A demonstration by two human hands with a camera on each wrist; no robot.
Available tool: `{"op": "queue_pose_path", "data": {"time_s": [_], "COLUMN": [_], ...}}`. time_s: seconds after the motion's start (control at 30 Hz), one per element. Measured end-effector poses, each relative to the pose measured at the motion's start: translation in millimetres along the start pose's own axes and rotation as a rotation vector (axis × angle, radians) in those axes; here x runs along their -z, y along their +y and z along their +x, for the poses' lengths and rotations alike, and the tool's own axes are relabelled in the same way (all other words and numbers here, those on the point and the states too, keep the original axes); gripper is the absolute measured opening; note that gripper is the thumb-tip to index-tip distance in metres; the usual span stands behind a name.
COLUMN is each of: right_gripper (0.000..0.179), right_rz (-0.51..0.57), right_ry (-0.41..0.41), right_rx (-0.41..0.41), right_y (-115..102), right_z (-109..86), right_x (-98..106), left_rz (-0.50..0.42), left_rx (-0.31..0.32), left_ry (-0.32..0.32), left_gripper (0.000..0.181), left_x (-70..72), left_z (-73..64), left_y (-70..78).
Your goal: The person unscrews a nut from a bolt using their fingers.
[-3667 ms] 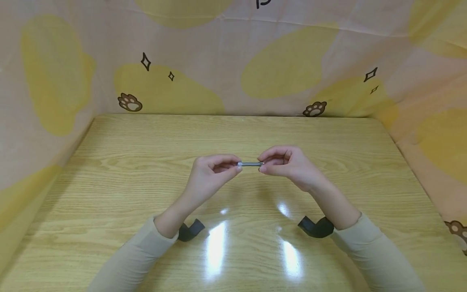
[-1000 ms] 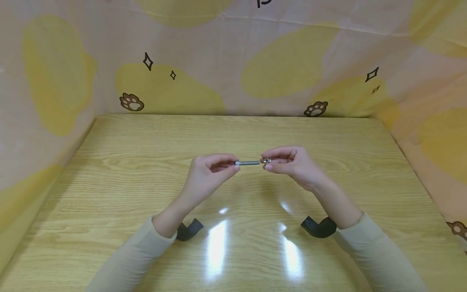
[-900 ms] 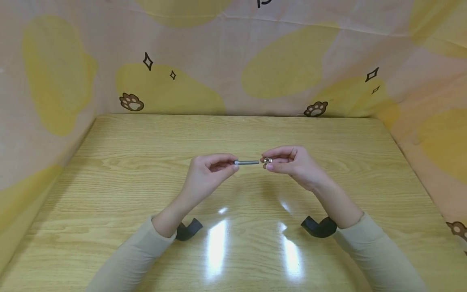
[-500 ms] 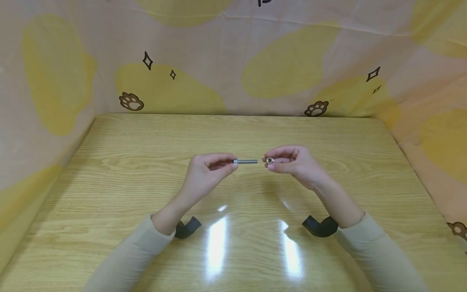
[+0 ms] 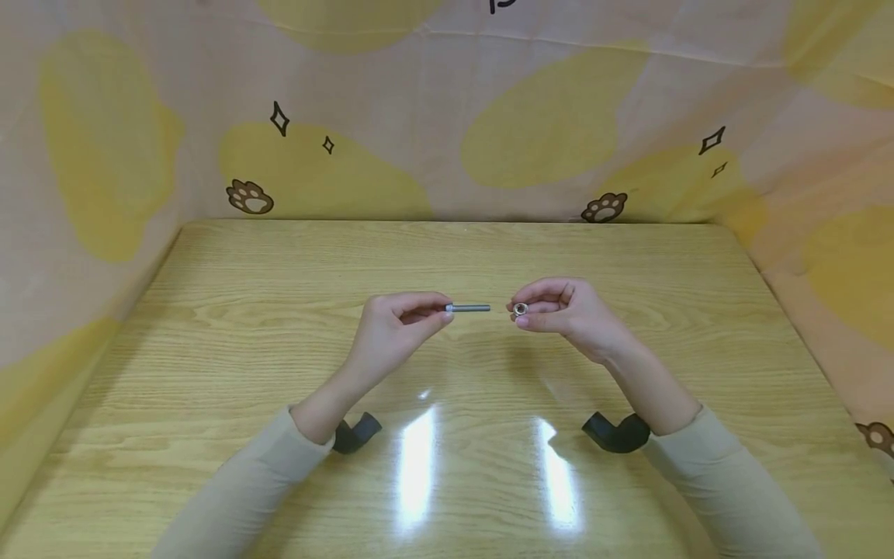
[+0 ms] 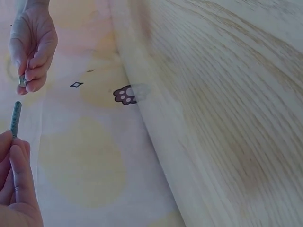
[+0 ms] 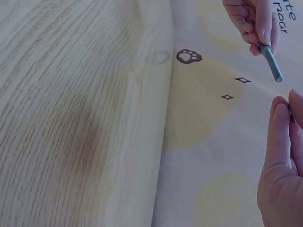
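My left hand (image 5: pixel 394 330) pinches a silver bolt (image 5: pixel 471 308) by its head, between thumb and fingers. The bolt lies level, its threaded shank pointing right; the ridges of the bolt (image 7: pixel 271 64) show in the right wrist view. Facing it, my right hand (image 5: pixel 569 318) pinches a small shiny nut (image 5: pixel 520 309) between thumb and fingertips, the hole turned partly up. A short gap parts the bolt's tip from the nut. In the left wrist view the nut (image 6: pixel 22 80) appears edge-on beyond the bolt's end. Both hands are held over the table.
A wood-grain table (image 5: pixel 279 256) spreads beneath the hands, with bright light reflections near its front. A pink and yellow patterned cloth (image 5: pixel 447 116) hangs behind it and at both sides. Black straps (image 5: pixel 618 432) show at both wrists.
The nut was on the bolt's end in the oldest frame. It is now off, and the hands have drawn apart, the bolt moving slightly left and the nut right. The nut's hole now shows.
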State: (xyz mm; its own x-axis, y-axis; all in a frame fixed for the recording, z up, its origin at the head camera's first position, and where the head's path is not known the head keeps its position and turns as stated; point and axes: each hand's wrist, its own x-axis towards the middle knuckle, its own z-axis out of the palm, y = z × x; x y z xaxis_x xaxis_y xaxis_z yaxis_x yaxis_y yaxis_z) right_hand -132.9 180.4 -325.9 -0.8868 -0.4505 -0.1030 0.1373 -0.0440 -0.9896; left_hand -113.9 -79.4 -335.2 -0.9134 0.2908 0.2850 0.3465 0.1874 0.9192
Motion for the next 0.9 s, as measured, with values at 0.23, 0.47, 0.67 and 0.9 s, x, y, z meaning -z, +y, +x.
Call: {"op": "queue_pose_path", "data": {"time_s": [0.23, 0.47, 0.67, 0.9], "right_gripper": [0.027, 0.025, 0.026, 0.027], "right_rz": [0.003, -0.011, -0.010, -0.024], "right_ry": [0.002, 0.015, 0.027, 0.034], "right_rx": [-0.004, -0.015, -0.018, -0.013], "right_y": [1, 3, 6, 10], "right_z": [-0.2, -1.2, -2.1, -0.8], "right_x": [2, 4, 5, 7], "left_rz": [0.012, 0.036, 0.055, 0.087], "left_rx": [0.000, -0.015, -0.009, -0.007], "left_ry": [-0.011, -0.016, -0.012, -0.008], "left_gripper": [0.017, 0.016, 0.015, 0.015], "left_x": [0.0, 0.9, 1.5, 2.4], "left_z": [2.2, 3.5, 5.5, 8.7], "left_y": [-7.1, -12.1, -16.5, -22.0]}}
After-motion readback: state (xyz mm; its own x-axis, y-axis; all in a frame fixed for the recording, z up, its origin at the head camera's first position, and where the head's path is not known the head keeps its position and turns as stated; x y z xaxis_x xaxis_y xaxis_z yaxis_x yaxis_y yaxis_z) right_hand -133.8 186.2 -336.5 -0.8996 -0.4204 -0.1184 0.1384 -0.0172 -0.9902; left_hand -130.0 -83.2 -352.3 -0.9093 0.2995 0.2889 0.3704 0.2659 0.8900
